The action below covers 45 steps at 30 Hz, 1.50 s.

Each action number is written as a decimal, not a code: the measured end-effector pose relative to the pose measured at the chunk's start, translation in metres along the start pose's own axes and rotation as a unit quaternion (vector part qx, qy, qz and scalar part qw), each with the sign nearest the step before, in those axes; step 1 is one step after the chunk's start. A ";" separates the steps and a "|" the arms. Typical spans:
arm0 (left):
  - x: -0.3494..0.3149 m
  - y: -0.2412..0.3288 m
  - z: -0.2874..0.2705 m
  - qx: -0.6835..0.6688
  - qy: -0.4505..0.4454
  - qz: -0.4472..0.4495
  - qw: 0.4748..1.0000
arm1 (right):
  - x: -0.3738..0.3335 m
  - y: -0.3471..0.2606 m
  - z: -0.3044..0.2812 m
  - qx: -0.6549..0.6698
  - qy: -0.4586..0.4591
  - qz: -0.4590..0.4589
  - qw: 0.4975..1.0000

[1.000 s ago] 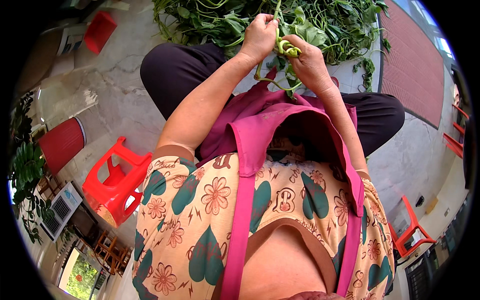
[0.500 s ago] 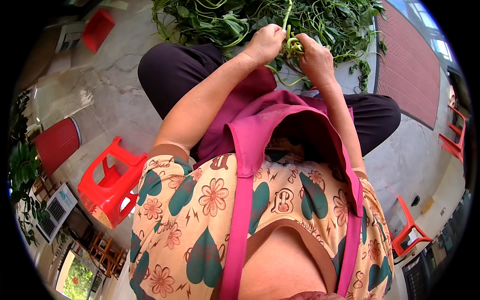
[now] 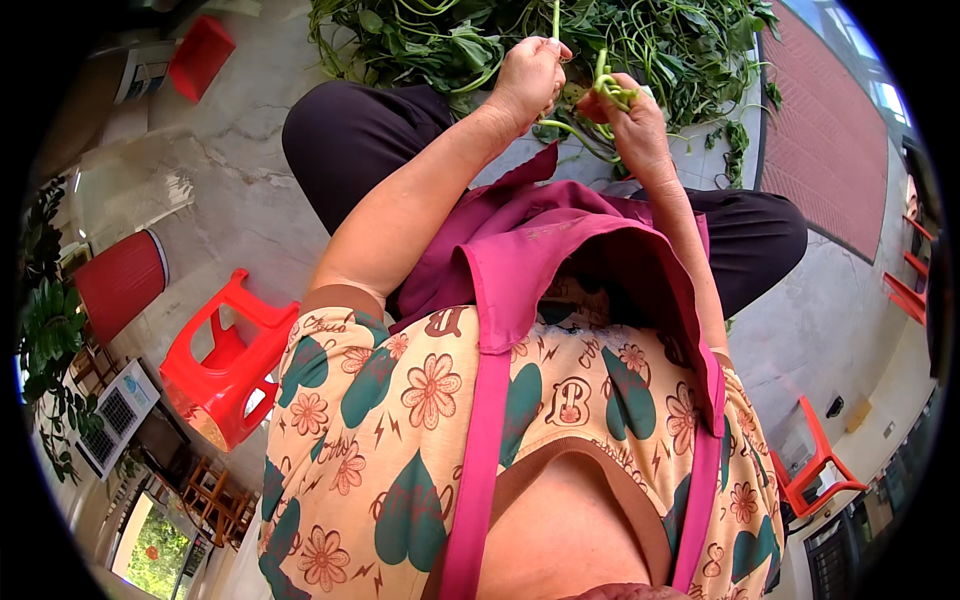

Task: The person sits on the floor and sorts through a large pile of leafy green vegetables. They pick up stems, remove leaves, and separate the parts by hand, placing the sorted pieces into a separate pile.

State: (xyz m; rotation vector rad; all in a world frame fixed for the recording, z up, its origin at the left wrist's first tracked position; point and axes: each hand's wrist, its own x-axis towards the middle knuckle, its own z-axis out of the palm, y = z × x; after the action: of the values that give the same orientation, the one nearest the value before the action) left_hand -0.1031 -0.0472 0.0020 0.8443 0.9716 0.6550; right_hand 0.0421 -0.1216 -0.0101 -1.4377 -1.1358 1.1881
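Note:
A wide heap of leafy green vines (image 3: 440,45) lies on the floor in front of my crossed legs. My left hand (image 3: 530,82) is closed round a single pale green stem (image 3: 556,18), which sticks up past my fingertips. To its right, my right hand (image 3: 632,115) grips a small bunch of green stems (image 3: 612,92), bent and looped over the fingers. A gap separates the two hands. Below them a long stem (image 3: 580,132) curves down near my apron (image 3: 560,225).
At left stand a red plastic stool (image 3: 225,360) and a red bin (image 3: 200,58). A reddish mat (image 3: 825,130) lies right of the heap. Farther right is a red plastic chair (image 3: 815,460). Plants (image 3: 50,330) line the left rim.
My hands have moved apart: the left slightly to the left, the right slightly to the right with its stems. The stem in my left hand now stands more upright.

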 end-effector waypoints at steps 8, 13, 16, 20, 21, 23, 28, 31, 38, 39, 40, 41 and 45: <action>0.011 -0.006 -0.006 -0.073 0.115 0.102 0.985 | -0.017 -0.035 0.035 -0.019 -0.152 0.090 0.984; 0.010 -0.009 -0.005 -0.115 0.144 0.145 0.972 | -0.007 -0.047 0.034 0.049 -0.233 0.179 0.955; 0.010 -0.011 -0.007 -0.131 0.134 0.154 0.970 | -0.004 -0.046 0.031 0.080 -0.249 0.220 0.940; 0.011 0.007 -0.009 -0.221 0.114 0.141 0.958 | -0.004 -0.020 0.050 -0.111 -0.039 -0.024 0.993; 0.007 0.015 -0.010 -0.252 0.118 0.115 0.954 | -0.001 -0.009 0.053 -0.062 0.005 -0.008 0.998; 0.001 0.024 -0.012 -0.301 0.120 0.066 0.944 | 0.008 -0.026 0.033 0.259 0.022 0.187 0.947; 0.004 0.029 -0.012 -0.296 0.108 0.050 0.948 | 0.018 -0.063 -0.071 0.427 0.260 0.003 0.866; 0.001 0.029 -0.004 -0.261 0.093 0.050 0.959 | -0.009 -0.105 -0.150 0.318 0.364 -0.167 0.859; -0.010 0.020 0.032 -0.114 -0.008 0.074 0.991 | -0.140 -0.116 -0.298 -0.372 0.558 -0.201 0.715; -0.012 0.016 0.039 -0.087 -0.034 0.076 0.993 | -0.167 -0.096 -0.324 -0.637 0.546 -0.179 0.515; -0.015 0.015 0.042 -0.056 -0.048 0.091 0.993 | -0.188 -0.078 -0.324 -0.702 0.497 -0.077 0.504; -0.019 0.013 0.042 -0.024 -0.051 0.098 0.994 | -0.204 -0.059 -0.319 -0.752 0.440 0.023 0.490; -0.019 -0.002 0.043 0.090 -0.044 0.126 0.987 | -0.269 0.037 -0.309 -0.656 0.355 0.349 0.567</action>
State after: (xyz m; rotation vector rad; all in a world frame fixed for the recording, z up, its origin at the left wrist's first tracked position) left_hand -0.0728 -0.0763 0.0219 1.1589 0.8592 0.7460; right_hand 0.3224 -0.4209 0.0243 -3.3080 -0.7218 -0.2567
